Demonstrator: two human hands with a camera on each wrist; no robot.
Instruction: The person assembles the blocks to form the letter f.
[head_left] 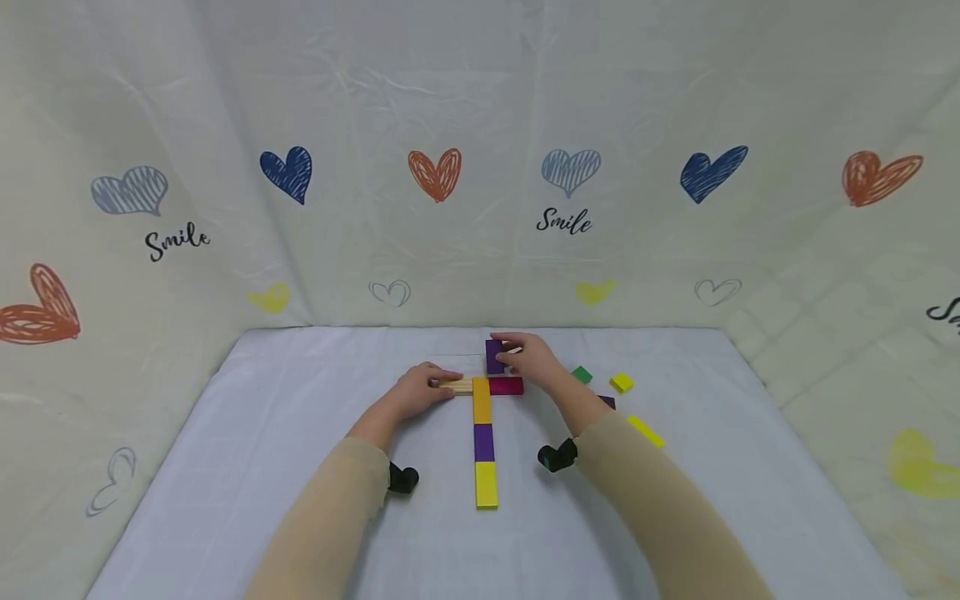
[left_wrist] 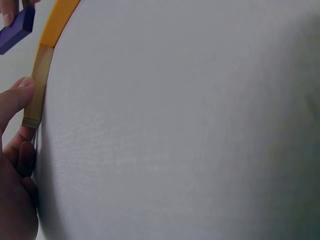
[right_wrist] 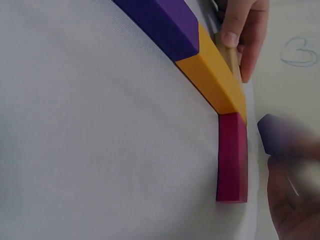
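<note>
A column of blocks runs along the table: a yellow block (head_left: 487, 486) nearest, then a purple block (head_left: 483, 442), then an orange block (head_left: 482, 402). To the right of the orange block's far end, touching it, lies a magenta block (right_wrist: 232, 157); on the left a plain wooden block (left_wrist: 40, 90) meets it. My left hand (head_left: 416, 390) holds that wooden block between thumb and fingers. Just beyond the column's far end, my right hand (head_left: 534, 360) pinches another purple block (head_left: 492, 357). This block looks raised in the right wrist view, where it is blurred.
Loose blocks lie right of the right forearm: a green one (head_left: 582, 375), a small yellow one (head_left: 621, 382), a dark purple one (head_left: 608, 402) partly hidden by the arm, and a long yellow one (head_left: 645, 431). A white printed curtain (head_left: 480, 250) stands behind the white-covered table (head_left: 247, 450).
</note>
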